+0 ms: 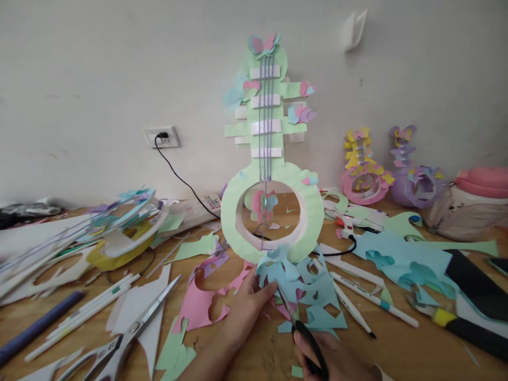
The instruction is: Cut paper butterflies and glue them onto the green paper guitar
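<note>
Left hand: thumb and fingers drawn together, gripping a piece of light blue paper near its lower edge; the thumb lies along the near side, the other fingertips are partly hidden behind the sheet. Right hand: curled around the black-handled scissors, closed on the grips, lower part of the hand cut off by the bottom of the view. Blades point up and away from the wearer, tips at the blue paper just beside the left thumb; whether they are parted cannot be made out. Position of the blue paper: between the hands, ahead of the right one, at the fingertips of the left, directly before the base of a green paper instrument that stands upright on the wooden table. A blue offcut sheet with cut-out holes lies just right of the blades. Pink paper scrap lies to the left of the left hand, green scraps nearer the wearer. Large silver scissors rest farther left, apart from both hands; white markers lie to the right.
</note>
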Action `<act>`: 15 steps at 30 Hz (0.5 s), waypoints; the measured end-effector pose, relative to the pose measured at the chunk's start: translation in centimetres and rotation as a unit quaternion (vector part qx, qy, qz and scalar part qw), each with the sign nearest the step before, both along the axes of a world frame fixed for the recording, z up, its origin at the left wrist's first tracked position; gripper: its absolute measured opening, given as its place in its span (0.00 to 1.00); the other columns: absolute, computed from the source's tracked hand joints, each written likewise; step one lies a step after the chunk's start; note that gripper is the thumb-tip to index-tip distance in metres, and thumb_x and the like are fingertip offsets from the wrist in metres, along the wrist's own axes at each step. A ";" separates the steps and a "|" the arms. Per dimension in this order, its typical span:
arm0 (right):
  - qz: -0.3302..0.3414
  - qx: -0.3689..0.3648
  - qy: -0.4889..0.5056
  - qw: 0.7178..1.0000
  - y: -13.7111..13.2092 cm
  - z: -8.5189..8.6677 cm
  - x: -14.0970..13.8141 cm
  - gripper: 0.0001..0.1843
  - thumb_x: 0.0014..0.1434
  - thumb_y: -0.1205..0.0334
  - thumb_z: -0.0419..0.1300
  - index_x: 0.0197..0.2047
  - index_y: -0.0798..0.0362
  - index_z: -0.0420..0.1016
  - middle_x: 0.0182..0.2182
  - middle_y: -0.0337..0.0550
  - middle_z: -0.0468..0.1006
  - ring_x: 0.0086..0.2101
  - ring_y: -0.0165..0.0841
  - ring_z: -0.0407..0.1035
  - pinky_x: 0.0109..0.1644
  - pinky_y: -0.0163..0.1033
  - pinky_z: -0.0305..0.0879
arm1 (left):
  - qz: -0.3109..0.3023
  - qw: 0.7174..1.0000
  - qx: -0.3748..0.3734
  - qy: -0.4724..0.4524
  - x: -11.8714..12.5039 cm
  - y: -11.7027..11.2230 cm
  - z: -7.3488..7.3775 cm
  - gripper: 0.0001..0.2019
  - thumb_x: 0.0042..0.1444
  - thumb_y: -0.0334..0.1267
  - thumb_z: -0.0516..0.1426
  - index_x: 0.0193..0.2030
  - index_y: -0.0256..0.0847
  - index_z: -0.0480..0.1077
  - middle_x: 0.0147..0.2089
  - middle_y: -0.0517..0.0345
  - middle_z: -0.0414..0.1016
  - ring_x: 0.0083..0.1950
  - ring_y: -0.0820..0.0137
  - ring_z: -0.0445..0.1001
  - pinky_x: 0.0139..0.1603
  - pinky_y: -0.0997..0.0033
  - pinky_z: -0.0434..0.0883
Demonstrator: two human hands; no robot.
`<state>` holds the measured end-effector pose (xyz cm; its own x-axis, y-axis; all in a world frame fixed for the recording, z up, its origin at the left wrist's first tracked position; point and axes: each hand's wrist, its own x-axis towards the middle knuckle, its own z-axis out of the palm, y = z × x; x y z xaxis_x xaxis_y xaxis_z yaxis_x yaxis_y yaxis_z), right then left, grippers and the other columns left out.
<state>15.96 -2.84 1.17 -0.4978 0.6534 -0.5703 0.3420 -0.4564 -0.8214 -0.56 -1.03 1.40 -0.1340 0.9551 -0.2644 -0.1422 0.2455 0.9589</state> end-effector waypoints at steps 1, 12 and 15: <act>0.005 -0.002 0.005 1.000 0.0 -0.2 0.0 0.33 0.46 0.24 0.49 0.23 0.49 0.57 0.13 0.30 0.55 0.16 0.24 0.49 0.25 0.33 0.48 | 0.001 1.000 0.003 -0.004 0.0 0.0 -0.1 0.21 0.45 0.47 0.64 0.44 0.41 0.68 0.27 0.64 0.72 0.26 0.71 0.71 0.20 0.78 0.65; 0.014 -0.007 0.020 1.000 0.1 0.7 0.0 0.36 0.38 0.20 0.49 0.22 0.49 0.56 0.13 0.30 0.55 0.17 0.23 0.49 0.23 0.33 0.44 | 0.011 1.000 0.003 0.009 -0.2 0.2 -0.5 0.20 0.45 0.45 0.63 0.43 0.41 0.66 0.30 0.63 0.71 0.25 0.72 0.72 0.19 0.78 0.66; 0.014 -0.011 0.021 1.000 0.1 0.7 0.0 0.36 0.39 0.21 0.50 0.21 0.50 0.56 0.13 0.30 0.55 0.16 0.22 0.48 0.23 0.33 0.43 | 0.007 1.000 0.006 0.013 -0.2 0.2 -0.6 0.19 0.45 0.45 0.63 0.43 0.40 0.66 0.29 0.63 0.71 0.25 0.72 0.72 0.19 0.77 0.66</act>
<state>15.94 -2.76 1.87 -0.5390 0.6264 -0.5631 0.3204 -0.4658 -0.8249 -0.76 -0.85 0.84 -0.1548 0.9561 -0.2486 -0.1212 0.2314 0.9653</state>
